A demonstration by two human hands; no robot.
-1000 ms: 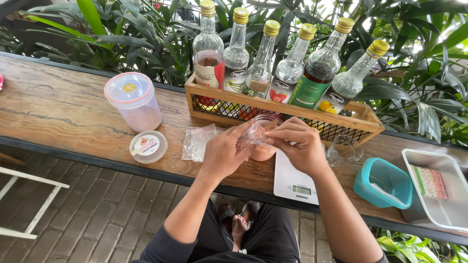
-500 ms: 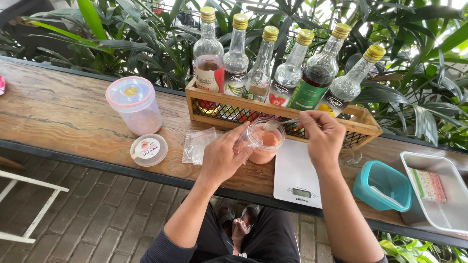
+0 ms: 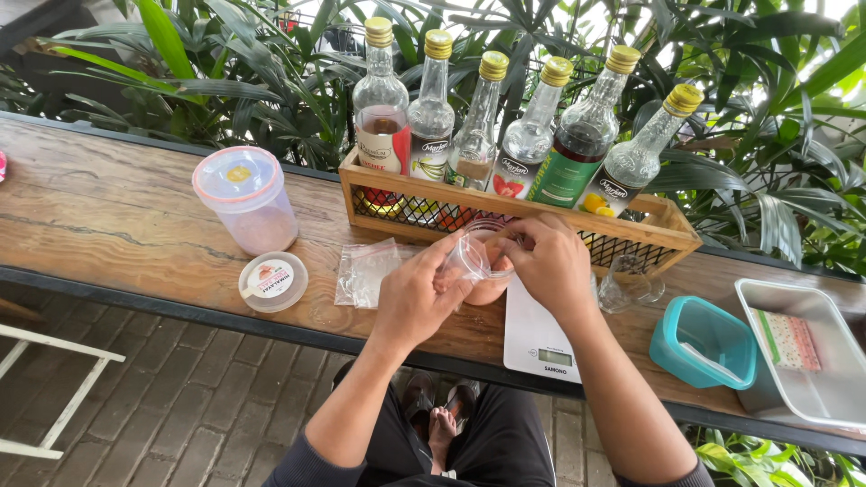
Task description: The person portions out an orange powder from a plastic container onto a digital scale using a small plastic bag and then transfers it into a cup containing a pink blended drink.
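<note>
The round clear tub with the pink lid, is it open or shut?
Shut. The round clear plastic tub stands upright on the wooden table, its pink-rimmed lid sitting flat on top.

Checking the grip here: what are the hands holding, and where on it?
Both the left hand and right hand hold a small clear plastic bag at its open top edge.

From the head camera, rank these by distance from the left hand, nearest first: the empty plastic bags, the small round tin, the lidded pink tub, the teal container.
1. Empty plastic bags: just left of the left hand, flat on the table.
2. Small round tin: further left, near the table's front edge.
3. Lidded pink tub: left and further back.
4. Teal container: far off on the right side, beyond the right hand.
</note>
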